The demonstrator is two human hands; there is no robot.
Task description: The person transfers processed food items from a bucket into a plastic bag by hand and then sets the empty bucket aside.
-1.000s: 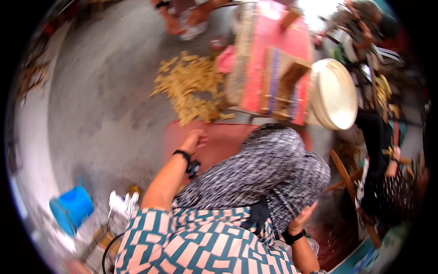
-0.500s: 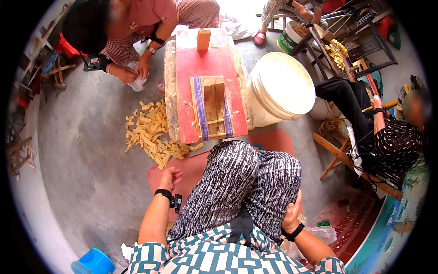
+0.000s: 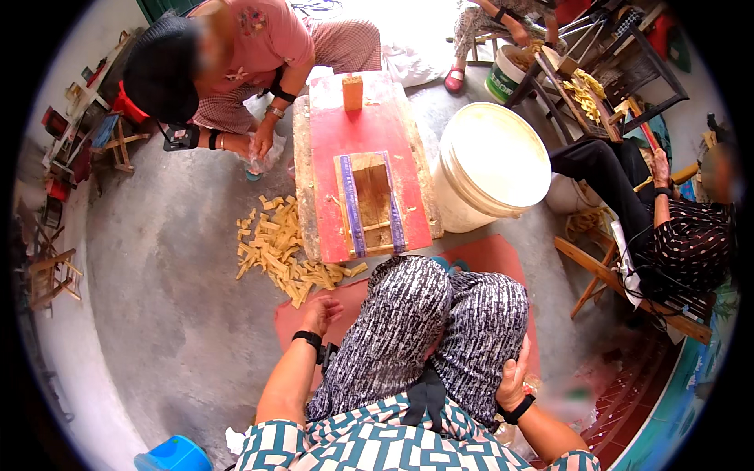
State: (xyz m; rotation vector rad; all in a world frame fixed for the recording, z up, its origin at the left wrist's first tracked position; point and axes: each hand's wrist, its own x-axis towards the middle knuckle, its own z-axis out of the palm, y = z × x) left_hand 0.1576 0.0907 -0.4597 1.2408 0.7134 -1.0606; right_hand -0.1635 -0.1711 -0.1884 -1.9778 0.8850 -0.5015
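My left hand [image 3: 320,315] hovers beside my left knee above a reddish mat [image 3: 292,315], fingers stretched out and holding nothing. Against the outer side of my right thigh rests my right hand [image 3: 513,383], its fingers extended and partly hidden. In front of my knees stands a red-topped wooden bench [image 3: 334,141]. It carries a wooden frame [image 3: 371,188] with purple-printed strips along its sides, and farther back an upright wooden block [image 3: 353,93]. To the left of the bench, on the floor, lies a heap of short yellow strips [image 3: 279,243], nearest to my left hand.
A large white bucket [image 3: 495,157] stands right of the bench. Across on the left, a person in pink [image 3: 275,39] handles a clear plastic bag [image 3: 271,153]. Another person sits at right by a wooden chair [image 3: 601,275]. A blue container [image 3: 174,455] is at lower left.
The whole view has shifted, so the scene sits farther right and lower. My hands keep nearly the same poses. The person in pink has moved their hands and the plastic bag slightly.
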